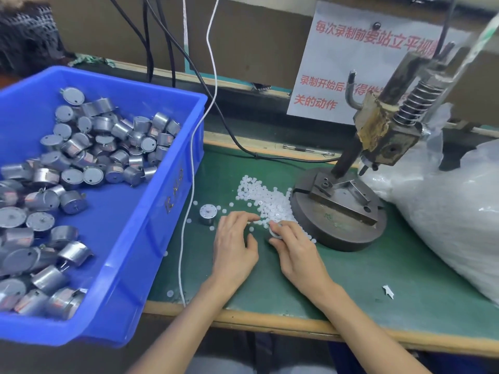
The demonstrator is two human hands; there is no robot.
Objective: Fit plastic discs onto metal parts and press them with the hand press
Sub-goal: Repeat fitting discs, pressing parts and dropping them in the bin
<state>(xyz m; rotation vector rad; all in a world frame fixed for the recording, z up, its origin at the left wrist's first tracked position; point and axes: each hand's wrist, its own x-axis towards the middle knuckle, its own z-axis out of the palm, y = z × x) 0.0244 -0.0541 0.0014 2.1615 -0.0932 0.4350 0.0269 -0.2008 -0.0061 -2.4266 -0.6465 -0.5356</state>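
the right hand (294, 249) grips a small round silver metal part (276, 231) beside the dark iron hand press (340, 211). the left hand (235, 238), fingers loose and holding nothing, reaches into the tiny white plastic discs (270, 203) on the green bench (378, 279). being so small, a disc could seat crooked, or two could cling together. counted: one press, one standing metal part (207, 213), dozens in one blue plastic bin (151, 211); discs beyond counting.

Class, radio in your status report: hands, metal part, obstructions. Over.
Left hand open over the plastic discs. Right hand grips a metal part. Discs piled against hand press base; fixture bare.
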